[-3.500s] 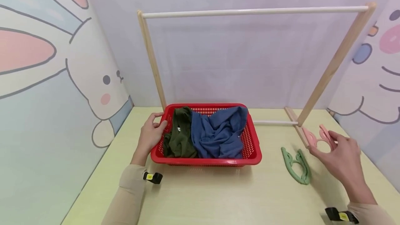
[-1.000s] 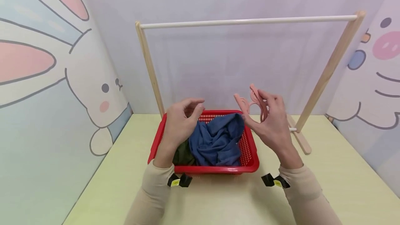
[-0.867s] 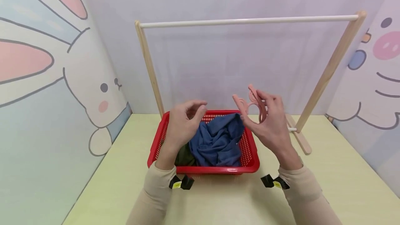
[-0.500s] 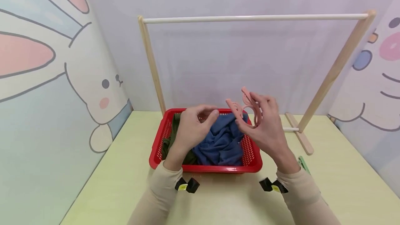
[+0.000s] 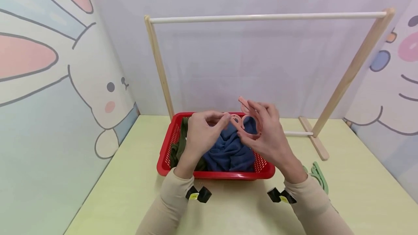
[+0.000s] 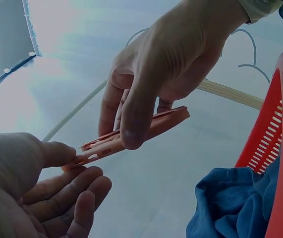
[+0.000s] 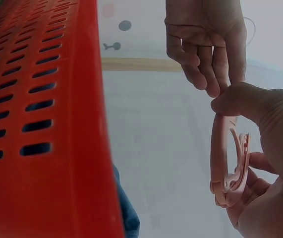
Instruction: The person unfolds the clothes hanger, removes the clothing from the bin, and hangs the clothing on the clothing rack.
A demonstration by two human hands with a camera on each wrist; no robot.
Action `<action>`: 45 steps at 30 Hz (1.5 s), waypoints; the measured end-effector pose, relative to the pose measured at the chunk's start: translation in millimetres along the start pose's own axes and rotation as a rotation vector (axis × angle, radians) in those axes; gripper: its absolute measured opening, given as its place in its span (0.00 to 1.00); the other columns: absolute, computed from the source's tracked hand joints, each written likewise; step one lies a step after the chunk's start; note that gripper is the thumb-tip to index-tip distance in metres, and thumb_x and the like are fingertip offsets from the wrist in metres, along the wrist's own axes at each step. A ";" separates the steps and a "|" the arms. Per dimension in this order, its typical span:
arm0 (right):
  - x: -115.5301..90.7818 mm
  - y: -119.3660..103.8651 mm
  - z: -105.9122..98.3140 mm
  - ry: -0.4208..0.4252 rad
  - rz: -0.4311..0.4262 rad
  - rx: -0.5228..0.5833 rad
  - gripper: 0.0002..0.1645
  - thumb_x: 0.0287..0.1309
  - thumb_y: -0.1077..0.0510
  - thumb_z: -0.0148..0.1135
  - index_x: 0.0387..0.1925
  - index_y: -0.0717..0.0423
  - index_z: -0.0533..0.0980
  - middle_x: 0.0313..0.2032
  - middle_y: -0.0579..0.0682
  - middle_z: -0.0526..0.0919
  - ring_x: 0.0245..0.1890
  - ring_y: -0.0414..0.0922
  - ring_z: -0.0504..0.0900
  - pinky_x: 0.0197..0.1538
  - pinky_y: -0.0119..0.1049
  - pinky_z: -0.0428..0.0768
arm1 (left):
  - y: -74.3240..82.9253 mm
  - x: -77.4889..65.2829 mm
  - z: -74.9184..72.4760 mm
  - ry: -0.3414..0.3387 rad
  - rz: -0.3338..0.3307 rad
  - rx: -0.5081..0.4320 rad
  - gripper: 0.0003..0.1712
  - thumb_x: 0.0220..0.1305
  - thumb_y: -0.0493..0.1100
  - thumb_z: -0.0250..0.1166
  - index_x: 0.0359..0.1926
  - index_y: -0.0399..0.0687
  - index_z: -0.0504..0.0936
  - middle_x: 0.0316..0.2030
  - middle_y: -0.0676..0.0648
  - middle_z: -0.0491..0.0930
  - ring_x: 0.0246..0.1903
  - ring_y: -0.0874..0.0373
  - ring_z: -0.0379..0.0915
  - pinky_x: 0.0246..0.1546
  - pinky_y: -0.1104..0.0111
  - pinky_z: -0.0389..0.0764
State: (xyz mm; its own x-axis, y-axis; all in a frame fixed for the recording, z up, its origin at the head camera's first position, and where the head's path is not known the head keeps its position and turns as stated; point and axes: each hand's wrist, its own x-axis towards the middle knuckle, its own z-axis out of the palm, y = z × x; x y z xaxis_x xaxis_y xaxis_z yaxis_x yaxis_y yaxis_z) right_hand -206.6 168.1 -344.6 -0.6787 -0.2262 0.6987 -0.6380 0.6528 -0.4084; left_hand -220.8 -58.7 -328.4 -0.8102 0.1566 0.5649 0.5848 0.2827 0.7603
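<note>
In the head view, both hands are held up over the red basket (image 5: 228,175), with a pink hanger (image 5: 237,126) between them. The left hand (image 5: 202,131) pinches the hanger's left end between thumb and fingertips; the right hand (image 5: 266,137) grips its right part, the thumb on the near side and the fingers on the far side. In the basket, a dark green cloth (image 5: 183,144) lies at the left and a blue cloth (image 5: 233,155) beside it at the right. A rack (image 5: 267,17) with a white rail and wooden posts stands on the far side of the counter (image 5: 359,191). At the right lies a green hanger (image 5: 320,178), partly hidden by the right forearm.

In the left wrist view, the left hand's thumb and fingers close on one tip of the pink hanger, while the right hand holds it farther along. The basket and blue cloth show at the right.

In the right wrist view, the right thumb presses the hanger just beside the left hand's fingertips. The basket's slotted wall fills the left.
</note>
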 end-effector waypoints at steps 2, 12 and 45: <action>-0.2 -0.7 0.3 -0.002 0.004 -0.005 0.60 0.50 0.64 0.89 0.82 0.63 0.67 0.63 0.64 0.70 0.63 0.58 0.69 0.58 0.58 0.85 | 0.4 0.3 0.0 -0.010 -0.008 -0.005 0.15 0.75 0.47 0.75 0.52 0.40 0.95 0.38 0.46 0.94 0.35 0.57 0.90 0.43 0.62 0.92; 1.8 -2.5 -0.7 -0.019 0.018 -0.002 0.61 0.50 0.62 0.90 0.82 0.61 0.66 0.66 0.65 0.71 0.63 0.59 0.73 0.57 0.59 0.86 | -1.8 3.0 -2.7 -0.024 0.049 -0.002 0.11 0.75 0.44 0.75 0.49 0.41 0.95 0.40 0.46 0.94 0.36 0.55 0.88 0.45 0.51 0.92; 3.6 11.0 -32.4 -0.133 0.082 0.197 0.08 0.73 0.61 0.75 0.49 0.49 0.88 0.42 0.43 0.92 0.37 0.41 0.81 0.42 0.28 0.80 | -0.4 5.7 -19.6 -0.119 0.085 0.050 0.10 0.77 0.43 0.74 0.53 0.44 0.92 0.42 0.48 0.93 0.39 0.56 0.86 0.41 0.62 0.89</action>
State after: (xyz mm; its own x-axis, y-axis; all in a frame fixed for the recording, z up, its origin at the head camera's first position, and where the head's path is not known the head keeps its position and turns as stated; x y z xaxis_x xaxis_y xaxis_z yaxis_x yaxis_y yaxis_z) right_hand -204.2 197.9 -327.5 -0.7649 -0.2795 0.5803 -0.6283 0.5222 -0.5767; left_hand -224.8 -76.5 -319.2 -0.7585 0.2921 0.5825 0.6513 0.3101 0.6926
